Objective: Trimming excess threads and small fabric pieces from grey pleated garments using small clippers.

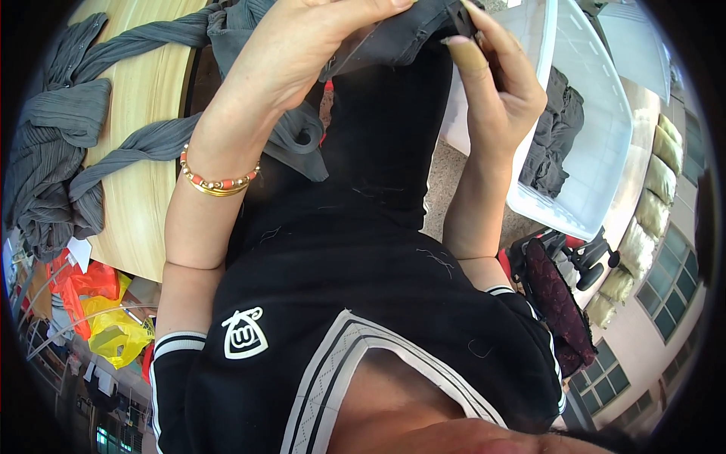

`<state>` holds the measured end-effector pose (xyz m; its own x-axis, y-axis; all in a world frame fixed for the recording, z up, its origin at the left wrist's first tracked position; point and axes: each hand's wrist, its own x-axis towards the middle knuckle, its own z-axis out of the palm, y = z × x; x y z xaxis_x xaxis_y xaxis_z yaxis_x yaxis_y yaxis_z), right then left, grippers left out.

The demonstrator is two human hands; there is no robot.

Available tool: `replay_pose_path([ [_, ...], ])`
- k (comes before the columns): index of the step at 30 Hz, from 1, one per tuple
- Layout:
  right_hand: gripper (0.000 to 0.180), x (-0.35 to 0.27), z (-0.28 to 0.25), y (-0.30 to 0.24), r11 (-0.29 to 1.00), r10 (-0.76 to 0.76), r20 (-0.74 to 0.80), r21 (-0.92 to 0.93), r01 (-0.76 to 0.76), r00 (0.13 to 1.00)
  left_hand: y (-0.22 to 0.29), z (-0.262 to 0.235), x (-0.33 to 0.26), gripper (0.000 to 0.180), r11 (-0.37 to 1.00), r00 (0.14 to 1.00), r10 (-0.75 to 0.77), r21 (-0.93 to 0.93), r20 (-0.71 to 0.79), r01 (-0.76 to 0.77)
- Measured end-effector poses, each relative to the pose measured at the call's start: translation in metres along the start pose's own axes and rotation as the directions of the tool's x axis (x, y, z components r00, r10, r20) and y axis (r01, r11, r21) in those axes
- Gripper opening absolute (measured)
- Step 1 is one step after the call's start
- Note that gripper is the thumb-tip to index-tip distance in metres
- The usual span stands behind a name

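At the top edge, my left hand [321, 38] is closed on a dark grey garment [397, 38], a stretch of which spans toward my right hand. Beads and a gold bangle circle the left wrist. My right hand [503, 91] is bent, with a small black pointed tool [461, 19] between its thumb and fingers, beside the garment's edge. The tool's exact kind is hard to make out. Something tan seems to wrap the right thumb. A loose grey strip [299, 144] of cloth hangs below my left hand over my lap. The fingertips are partly cut off by the frame.
Left of me stands a light wooden table [140, 189] with pleated grey garments [57, 129] heaped and twisted across it. A white plastic bin [597, 181] at the right holds dark grey cloth [556, 136]. Red and yellow bags [113, 329] lie at lower left. A dark red cushioned seat [556, 303] is at right.
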<state>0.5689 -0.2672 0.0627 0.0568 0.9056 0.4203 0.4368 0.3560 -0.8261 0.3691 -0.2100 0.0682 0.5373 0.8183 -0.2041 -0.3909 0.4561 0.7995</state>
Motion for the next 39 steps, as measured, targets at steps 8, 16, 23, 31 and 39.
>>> replay_pose_path([
  [8, 0.038, -0.013, 0.003, 0.011, 0.994, -0.098, -0.005, 0.054, 0.098, 0.995, -0.002, 0.001, 0.002, 0.017, 0.999, 1.0, -0.008, 0.033, -0.016, 0.009],
  [16, 0.022, -0.002, 0.01, 0.031, 0.962, 0.153, 0.042, 0.223, -0.159, 0.987, -0.003, -0.004, 0.001, 0.016, 0.997, 0.999, 0.002, 0.077, -0.04, 0.001],
  [23, 0.011, 0.001, 0.005, 0.034, 0.828, 0.307, 0.042, 0.48, -0.289, 0.951, -0.016, -0.025, -0.009, 0.025, 0.815, 0.999, 0.044, 0.577, 0.032, -0.054],
  [31, 0.024, -0.001, 0.004, 0.023, 0.924, 0.256, -0.08, 0.312, -0.22, 0.963, -0.012, -0.03, -0.009, 0.022, 0.988, 0.981, 0.128, 0.067, 0.144, -0.139],
  [39, 0.044, -0.018, -0.001, 0.002, 0.987, -0.143, 0.006, -0.075, 0.143, 0.99, -0.012, -0.035, -0.007, 0.023, 0.992, 0.993, 0.119, 0.049, -0.015, -0.118],
])
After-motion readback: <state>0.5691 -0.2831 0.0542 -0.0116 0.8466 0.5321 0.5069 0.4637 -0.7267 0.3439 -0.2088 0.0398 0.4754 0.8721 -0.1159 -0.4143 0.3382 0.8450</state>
